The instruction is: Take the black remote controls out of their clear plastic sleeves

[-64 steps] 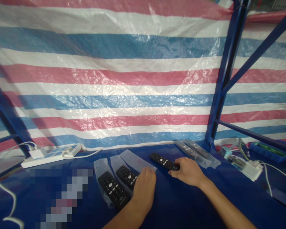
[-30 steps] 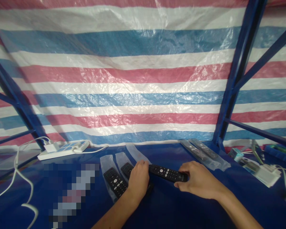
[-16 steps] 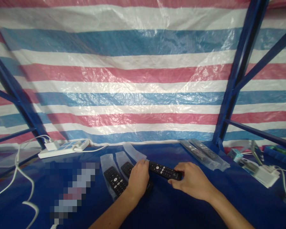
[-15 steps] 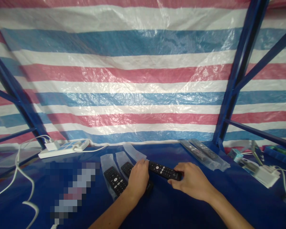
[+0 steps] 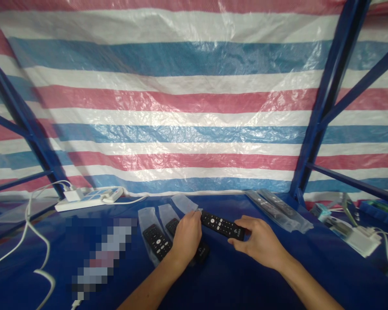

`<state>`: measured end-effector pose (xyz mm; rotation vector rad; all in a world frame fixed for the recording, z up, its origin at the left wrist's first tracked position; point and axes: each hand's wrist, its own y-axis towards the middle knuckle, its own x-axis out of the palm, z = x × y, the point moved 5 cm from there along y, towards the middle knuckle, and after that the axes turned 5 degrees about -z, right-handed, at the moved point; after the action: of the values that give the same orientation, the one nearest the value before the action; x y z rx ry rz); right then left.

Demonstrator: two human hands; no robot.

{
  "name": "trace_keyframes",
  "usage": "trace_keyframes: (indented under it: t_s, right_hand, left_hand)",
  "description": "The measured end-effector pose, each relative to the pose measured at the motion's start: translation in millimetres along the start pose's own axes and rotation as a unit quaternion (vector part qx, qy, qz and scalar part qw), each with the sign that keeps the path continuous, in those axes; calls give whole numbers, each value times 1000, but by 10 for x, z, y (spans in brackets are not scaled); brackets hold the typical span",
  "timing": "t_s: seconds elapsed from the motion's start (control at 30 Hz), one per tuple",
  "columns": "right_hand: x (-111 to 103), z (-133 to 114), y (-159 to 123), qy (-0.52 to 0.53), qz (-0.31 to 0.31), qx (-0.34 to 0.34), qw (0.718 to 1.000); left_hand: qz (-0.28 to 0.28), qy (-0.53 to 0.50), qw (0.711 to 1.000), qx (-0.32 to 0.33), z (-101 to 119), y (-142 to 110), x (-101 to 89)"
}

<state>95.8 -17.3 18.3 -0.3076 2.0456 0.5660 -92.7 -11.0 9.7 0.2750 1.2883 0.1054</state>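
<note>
My right hand [image 5: 261,241] grips the near end of a black remote control [image 5: 223,226] between thumb and fingers. Its far end meets the mouth of a clear plastic sleeve [image 5: 182,202], which my left hand [image 5: 188,237] pinches. Whether the tip is inside the sleeve is hard to tell. Under my left hand lies a second remote [image 5: 172,225], mostly hidden, with its far part over or in another sleeve [image 5: 167,212]. Left of it, a third remote [image 5: 158,242] rests in or on its own sleeve [image 5: 146,213].
Two remotes in plastic sleeves [image 5: 271,207] lie at the back right of the blue table [image 5: 245,284]. A white power strip [image 5: 90,199] with cables stands at the back left. White adapters [image 5: 364,241] sit at the right, beyond a blue metal post [image 5: 313,125]. A pixelated patch covers something at the left.
The remote in my right hand and the pinched sleeve have shifted slightly upward in view. Both hands keep their grips. The whole view has moved a little.
</note>
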Motion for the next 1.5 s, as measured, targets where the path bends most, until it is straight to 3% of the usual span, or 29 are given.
trace_keyframes:
  t_s: [0.23,0.37,0.53,0.63,0.8,0.9,1.0,1.17,1.37,1.5]
  right_hand:
    - [-49,6,-3,13,48,11,999]
    - [12,12,6,27,34,34,998]
    - [26,-41,5,13,18,16,1000]
    - [4,-58,-1,-5,19,7,1000]
    - [21,-80,-6,-23,22,-21,999]
    - [52,-88,-3,-24,28,-30,999]
    - [64,-66,0,-14,44,-5,999]
    - [85,-45,2,11,55,45,997]
    - [212,-130,19,-19,46,85,995]
    - [260,-102,32,-8,27,111,993]
  left_hand:
    - [41,-45,998,-20,-60,18,-22]
    - [18,-42,997,-64,-128,29,-31]
    - [17,8,996,-92,-122,-4,-84]
    - [19,23,997,-73,-98,-6,-104]
    - [-30,48,998,-18,-76,9,-53]
    - [-16,52,998,38,-8,-14,-49]
    - [9,46,997,62,37,-37,-53]
    - [18,14,999,26,44,-47,-20]
    - [-52,4,992,118,406,-178,173]
    - [-66,-23,991,116,483,-204,224]
